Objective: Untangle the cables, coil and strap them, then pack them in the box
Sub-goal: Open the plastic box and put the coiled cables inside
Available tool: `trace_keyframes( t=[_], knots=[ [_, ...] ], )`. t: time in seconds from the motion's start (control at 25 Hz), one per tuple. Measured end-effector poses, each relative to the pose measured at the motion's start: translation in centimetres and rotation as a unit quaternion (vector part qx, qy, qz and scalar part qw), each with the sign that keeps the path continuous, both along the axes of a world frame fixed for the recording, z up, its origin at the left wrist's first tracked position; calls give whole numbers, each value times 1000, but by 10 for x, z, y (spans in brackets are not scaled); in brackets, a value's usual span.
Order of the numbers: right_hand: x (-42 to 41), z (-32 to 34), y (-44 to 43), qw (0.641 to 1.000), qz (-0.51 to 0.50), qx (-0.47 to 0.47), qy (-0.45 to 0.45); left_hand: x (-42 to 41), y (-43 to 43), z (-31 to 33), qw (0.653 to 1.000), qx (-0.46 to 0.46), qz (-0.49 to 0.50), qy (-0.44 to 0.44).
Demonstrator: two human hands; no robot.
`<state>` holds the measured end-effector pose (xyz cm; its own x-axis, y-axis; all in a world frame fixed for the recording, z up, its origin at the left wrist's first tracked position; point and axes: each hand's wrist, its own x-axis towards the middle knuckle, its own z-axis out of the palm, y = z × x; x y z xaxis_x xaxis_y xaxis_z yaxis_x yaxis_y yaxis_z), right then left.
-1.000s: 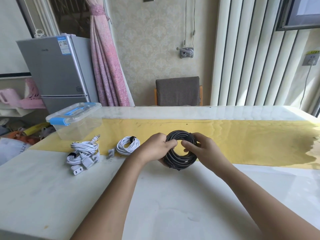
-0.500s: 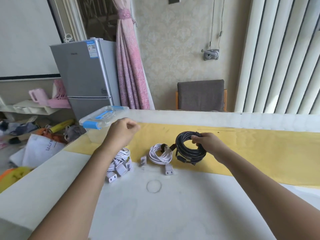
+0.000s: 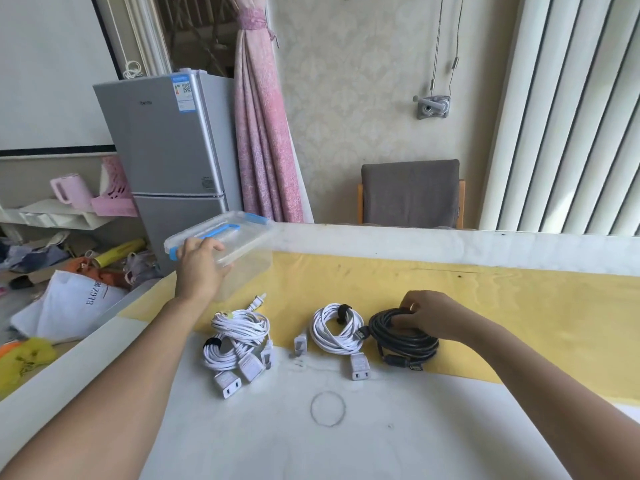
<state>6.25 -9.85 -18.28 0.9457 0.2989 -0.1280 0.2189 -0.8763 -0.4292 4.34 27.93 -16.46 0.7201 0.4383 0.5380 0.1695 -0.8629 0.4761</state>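
A clear plastic box (image 3: 242, 265) with a lid and blue clips stands at the table's far left. My left hand (image 3: 199, 268) grips its near corner, fingers curled over the lid edge. A black coiled cable (image 3: 405, 336) lies on the yellow strip, and my right hand (image 3: 433, 315) holds its top edge with fingers curled round the loops. Left of it lies a white coil (image 3: 336, 329) bound with a black strap. Further left sits a larger white cable bundle (image 3: 239, 337) with its plugs spread out.
The white table (image 3: 242, 427) has a yellow strip (image 3: 502, 299) across it. A grey fridge (image 3: 173, 150) and floor clutter stand beyond the left edge. A grey chair (image 3: 410, 192) faces the far side. A pencilled circle (image 3: 328, 408) marks the near tabletop.
My left hand let go of the black coil, reached left and took hold of the box. My right hand lowered the black coil onto the table beside the white coil.
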Motion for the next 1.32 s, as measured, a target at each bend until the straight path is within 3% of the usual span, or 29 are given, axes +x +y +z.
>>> trace_keyframes(
  t=[0.12,0.28,0.44,0.52,0.6,0.72,0.84,1.0,1.12,1.2,1.32],
  knots=[
    [0,2,-3,1000,9,-4,17,2,-20,1,994,-29,-85,-55],
    [-6,11,-11,999,17,3,31,6,-61,15,979,-102,-115,-130],
    [-15,23,-33,991,-33,129,26,10,-111,31,963,-107,-185,-166],
    [-19,35,-49,959,-102,264,-24,10,-142,37,950,-97,-241,-174],
    [-24,49,-67,905,-170,384,-69,9,-176,38,933,-81,-302,-179],
    [-32,68,-93,875,-202,425,-110,4,-228,33,908,-74,-373,-175],
    [-37,76,-117,898,-210,359,-146,-8,-275,22,890,-106,-416,-154],
    [-42,79,-146,949,-224,130,-180,-32,-314,10,878,-126,-438,-147],
    [-56,84,-164,964,-241,45,-106,-58,-329,-1,866,-139,-458,-145],
    [-67,82,-173,967,-229,-38,-107,-71,-334,-10,867,-134,-465,-121],
    [-88,73,-170,965,-209,-86,-136,-84,-333,-25,881,-100,-450,-109]
  ],
)
